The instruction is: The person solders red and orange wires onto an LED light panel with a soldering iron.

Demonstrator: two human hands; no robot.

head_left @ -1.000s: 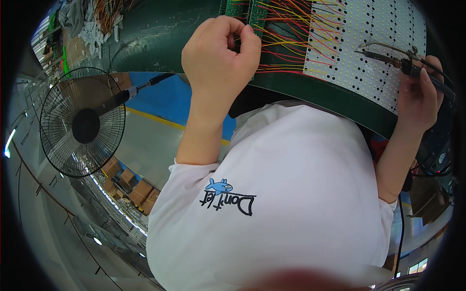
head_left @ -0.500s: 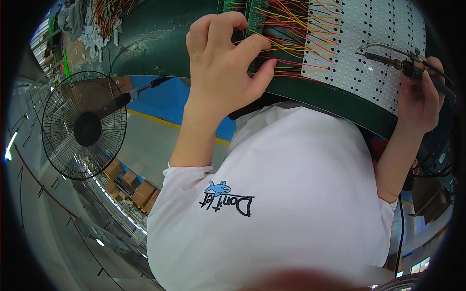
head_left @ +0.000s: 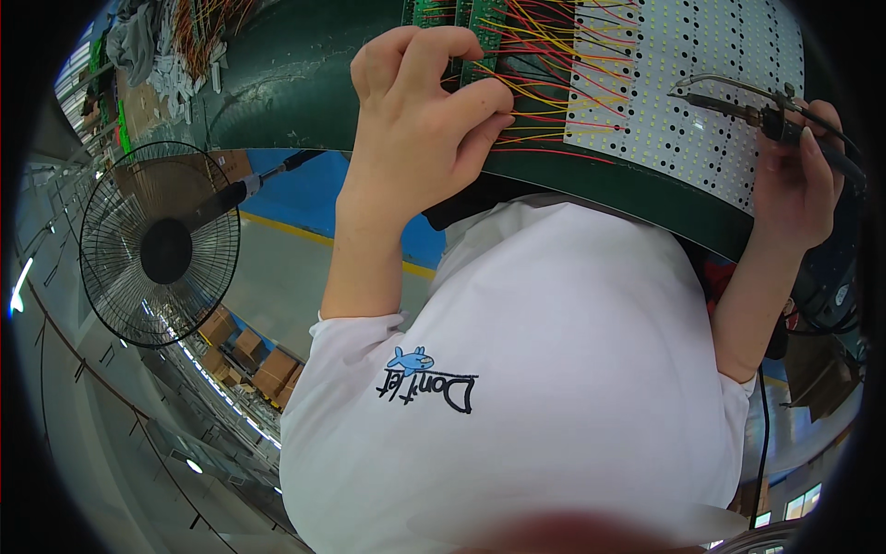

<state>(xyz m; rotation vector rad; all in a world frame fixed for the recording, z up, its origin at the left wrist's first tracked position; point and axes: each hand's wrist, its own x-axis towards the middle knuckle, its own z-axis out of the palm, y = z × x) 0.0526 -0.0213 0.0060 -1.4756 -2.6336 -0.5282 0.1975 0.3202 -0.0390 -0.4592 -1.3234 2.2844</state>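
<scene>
My right hand (head_left: 796, 189) holds a black-handled soldering iron (head_left: 775, 125). Its dark tip and a thin curved metal tube reach left over a white perforated panel (head_left: 688, 138) with rows of small yellowish dots. At the upper middle, my left hand (head_left: 420, 125) is bent over narrow green circuit boards (head_left: 484, 35), thumb and index finger pressed together. Red, yellow and black wires (head_left: 544, 69) run from the boards to the panel, and some come out by those fingertips; which wire is pinched is hard to see. One red wire (head_left: 563, 151) lies across the dark green tabletop.
The green tabletop (head_left: 286, 102) has a curved-looking front edge close to my body. Bundled wires (head_left: 198, 37) and grey cloth (head_left: 134, 42) lie at the far left. A black standing fan (head_left: 166, 249) is left of the table, with cardboard boxes (head_left: 275, 369) beyond it.
My left thumb has closed against the index finger, and the hand has shifted slightly left. The boards and panel appear a little further left. The lowest red wire now lies clear of the panel.
</scene>
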